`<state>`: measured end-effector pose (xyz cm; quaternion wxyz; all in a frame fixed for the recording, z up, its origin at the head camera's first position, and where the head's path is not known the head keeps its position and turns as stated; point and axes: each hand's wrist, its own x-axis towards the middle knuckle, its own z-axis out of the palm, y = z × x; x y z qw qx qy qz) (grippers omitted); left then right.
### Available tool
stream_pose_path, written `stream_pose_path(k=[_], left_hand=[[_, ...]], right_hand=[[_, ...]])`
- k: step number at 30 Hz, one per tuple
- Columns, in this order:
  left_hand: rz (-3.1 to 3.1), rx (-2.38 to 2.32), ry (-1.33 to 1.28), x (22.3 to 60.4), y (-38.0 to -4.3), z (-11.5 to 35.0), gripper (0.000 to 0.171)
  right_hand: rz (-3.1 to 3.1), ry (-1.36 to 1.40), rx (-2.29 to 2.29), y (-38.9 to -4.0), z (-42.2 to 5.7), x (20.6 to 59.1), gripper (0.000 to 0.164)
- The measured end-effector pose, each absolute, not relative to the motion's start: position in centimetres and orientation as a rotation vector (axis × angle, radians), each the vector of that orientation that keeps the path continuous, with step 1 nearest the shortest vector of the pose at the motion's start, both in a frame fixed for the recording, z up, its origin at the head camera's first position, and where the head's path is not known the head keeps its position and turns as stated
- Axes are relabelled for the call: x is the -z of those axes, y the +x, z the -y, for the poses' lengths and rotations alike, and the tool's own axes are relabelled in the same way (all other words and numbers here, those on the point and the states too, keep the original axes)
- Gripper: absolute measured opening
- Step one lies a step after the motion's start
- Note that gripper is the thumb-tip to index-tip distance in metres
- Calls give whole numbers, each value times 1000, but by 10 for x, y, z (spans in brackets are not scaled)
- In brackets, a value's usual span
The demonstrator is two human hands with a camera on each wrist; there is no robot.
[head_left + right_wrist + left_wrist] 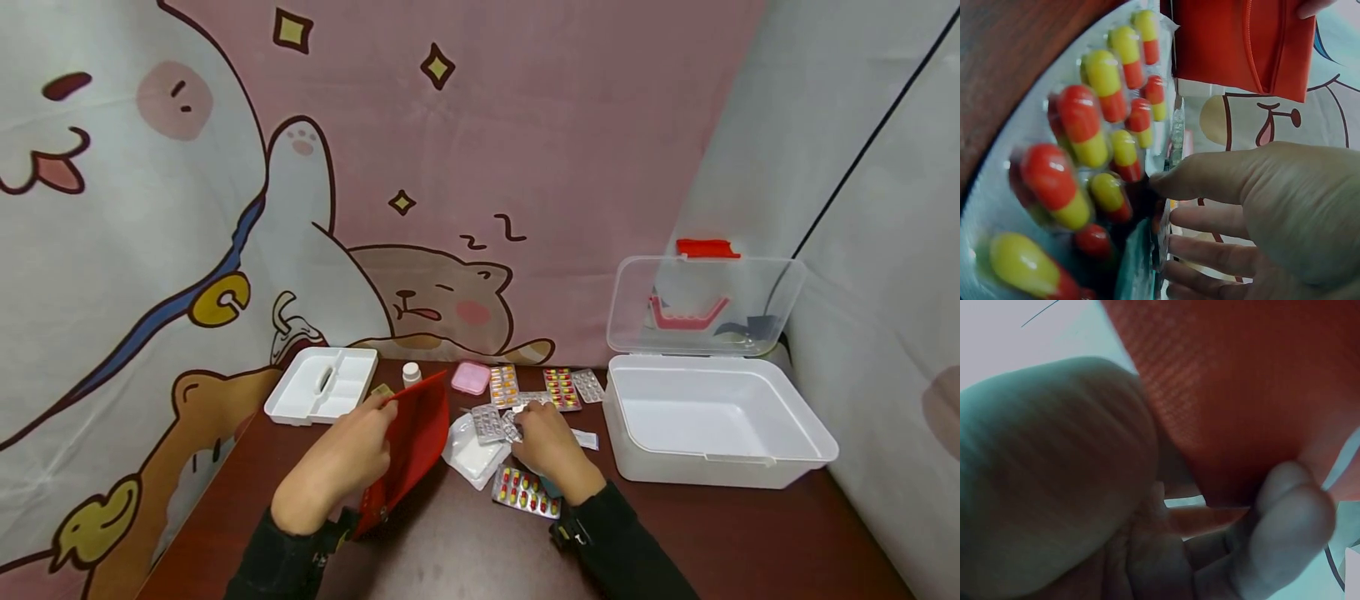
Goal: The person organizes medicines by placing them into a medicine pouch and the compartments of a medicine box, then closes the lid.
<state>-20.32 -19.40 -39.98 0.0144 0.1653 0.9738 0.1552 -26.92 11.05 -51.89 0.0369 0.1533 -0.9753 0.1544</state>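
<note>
My left hand holds a red zippered pouch by its upper edge, tilted above the table. Close up in the left wrist view, the thumb and bent fingers are on its red textured material. My right hand reaches down into a cluster of blister packs, its fingertips right at a crinkled silver pack. Close below that hand lies a blister pack of red-and-yellow capsules. The right fingertips are partly hidden behind packs in the right wrist view, and I cannot tell whether they pinch one.
Left, a white divided tray; behind the pouch, a white bottle. A pink case and more blister packs lie at the back. White packets lie mid-table. On the right, a white box stands with its clear lid raised.
</note>
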Motion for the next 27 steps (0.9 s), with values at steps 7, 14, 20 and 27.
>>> stream_pose_path(k=[7, 14, 20, 27], left_hand=[[-3027, -487, 498, 400, -203, 194, 53], [-3012, -486, 485, 400, -203, 193, 53], [-3005, -484, 473, 400, -203, 192, 54], [-3018, -488, 483, 402, -205, 192, 52]], right_hand=[[3044, 375, -530, -264, -118, 504, 36], [3151, 364, -592, -262, -125, 493, 18], [3146, 331, -639, -259, -134, 477, 30], [2935, 436, -822, -257, -131, 465, 25]])
